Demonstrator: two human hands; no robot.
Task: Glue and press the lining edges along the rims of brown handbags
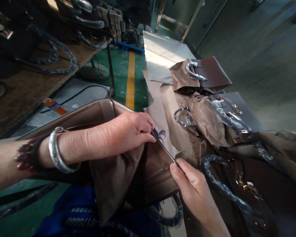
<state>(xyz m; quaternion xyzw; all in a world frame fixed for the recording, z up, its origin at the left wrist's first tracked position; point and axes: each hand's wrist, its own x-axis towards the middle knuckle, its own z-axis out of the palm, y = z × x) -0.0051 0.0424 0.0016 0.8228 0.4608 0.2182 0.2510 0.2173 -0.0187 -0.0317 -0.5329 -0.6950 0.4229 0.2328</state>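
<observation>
A brown handbag [158, 161] lies tilted across my lap, its mouth facing up and a loose brown lining [115, 174] bulging out of it. My left hand [135, 130], with a silver bangle at the wrist, reaches across the bag and has its fingers closed at the far rim. A small blue thing [155, 132] shows by those fingertips; I cannot make out what it is. Further along the same rim, my right hand [188, 179] pinches the edge between thumb and fingers. Beneath the bag hangs a plastic-wrapped handle [167, 214], over a blue apron [71, 210] with white print.
More handbags with wrapped handles lie to the right, among them a brown one [215, 74] and a grey one [236, 105], on brown paper [172, 98]. A wooden table [46, 79] at left bears dark bags. An orange bottle [54, 106] lies below it.
</observation>
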